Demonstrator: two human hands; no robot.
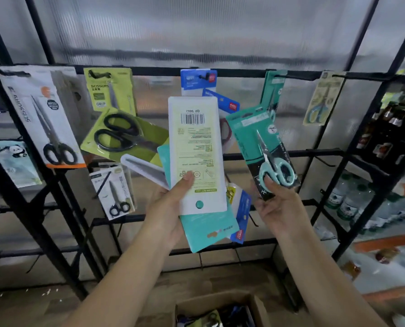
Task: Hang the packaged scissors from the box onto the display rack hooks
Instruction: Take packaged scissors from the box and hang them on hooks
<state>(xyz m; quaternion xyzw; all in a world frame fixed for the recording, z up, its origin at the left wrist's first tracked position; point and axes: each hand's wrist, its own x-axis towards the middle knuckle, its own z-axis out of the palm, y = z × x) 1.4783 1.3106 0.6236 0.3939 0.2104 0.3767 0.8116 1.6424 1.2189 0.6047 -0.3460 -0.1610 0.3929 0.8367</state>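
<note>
A: The right hand pinches the teal pack at its bottom, below the teal hook. Light, stiff card, slick film.

B: Hold lower, keep the hole free. The left hand grips a fanned stack; open room lies right of that hook.

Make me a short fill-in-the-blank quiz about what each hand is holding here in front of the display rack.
1. The right hand holds a single teal scissors pack with pale ____ handles.
2. The left hand grips a fanned ____ of packs.
3. Its front white and yellow pack shows a printed ____ near the top.
4. The brown cardboard box sits ____ the hands.

Answers: blue; stack; barcode; below
</note>
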